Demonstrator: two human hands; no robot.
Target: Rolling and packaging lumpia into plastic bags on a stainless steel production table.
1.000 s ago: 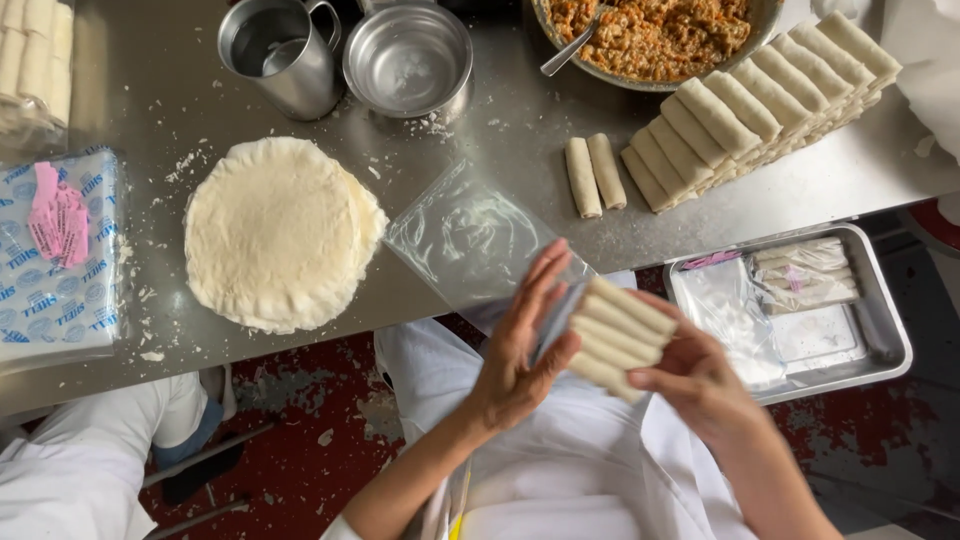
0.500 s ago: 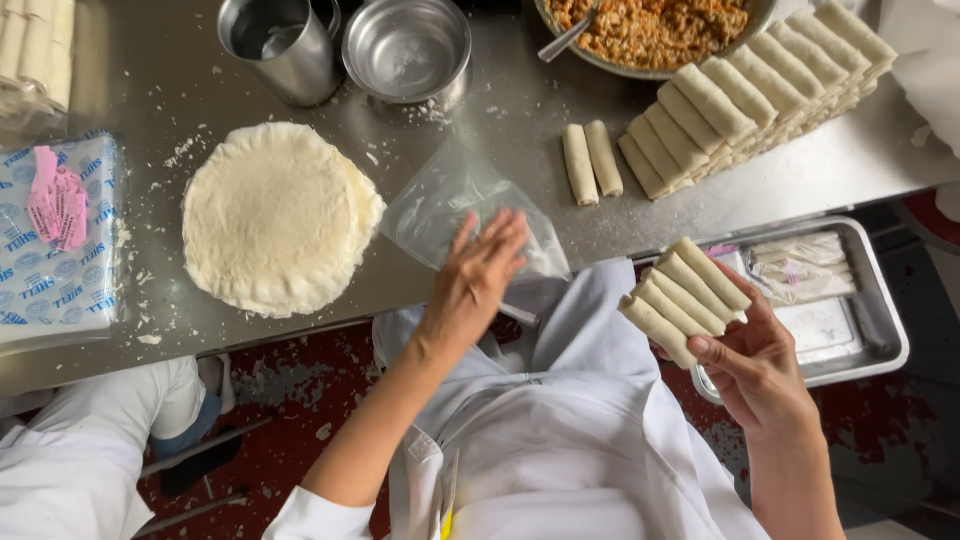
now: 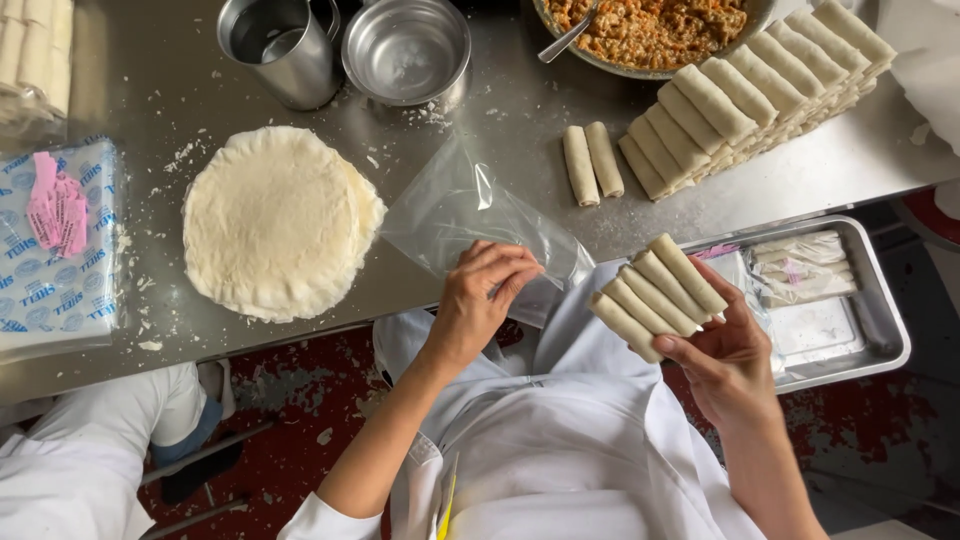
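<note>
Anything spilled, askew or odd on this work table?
Only minor mess: white crumbs lie scattered on the steel table around the wrapper stack. The rolls in the right hand sit evenly.

Steel worktable (image 3: 160, 100), flour-dusted, carries: round wrapper stack (image 3: 275, 222), metal jug (image 3: 282, 48), empty steel bowl (image 3: 405, 48), filling bowl (image 3: 650, 30), clear plastic bag (image 3: 460, 215), 2 loose rolls (image 3: 592, 162), stacked rolls (image 3: 750, 95), printed packet (image 3: 55, 250).
</note>
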